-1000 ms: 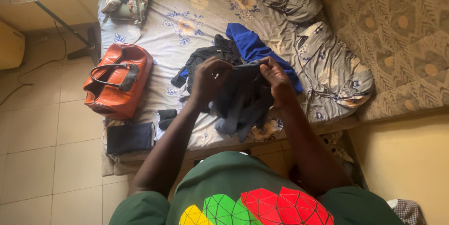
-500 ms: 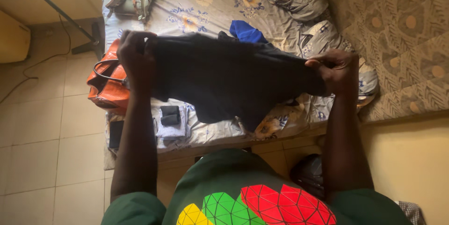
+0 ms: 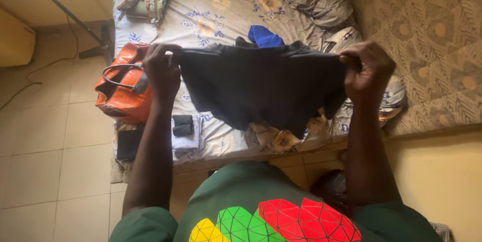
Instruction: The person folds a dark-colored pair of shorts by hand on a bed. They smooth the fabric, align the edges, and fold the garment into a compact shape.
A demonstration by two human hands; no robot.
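Above the floral bed [image 3: 221, 11], left hand [image 3: 161, 71] and right hand [image 3: 369, 71] pinch the dark garment [image 3: 261, 88] stretched taut by its top corners, probably shorts; mid-spread, next needs an even fold.

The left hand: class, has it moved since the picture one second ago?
Yes. The left hand has swung outward to its own side, from over the bedsheet to beside the orange bag, stretching the dark garment wide.
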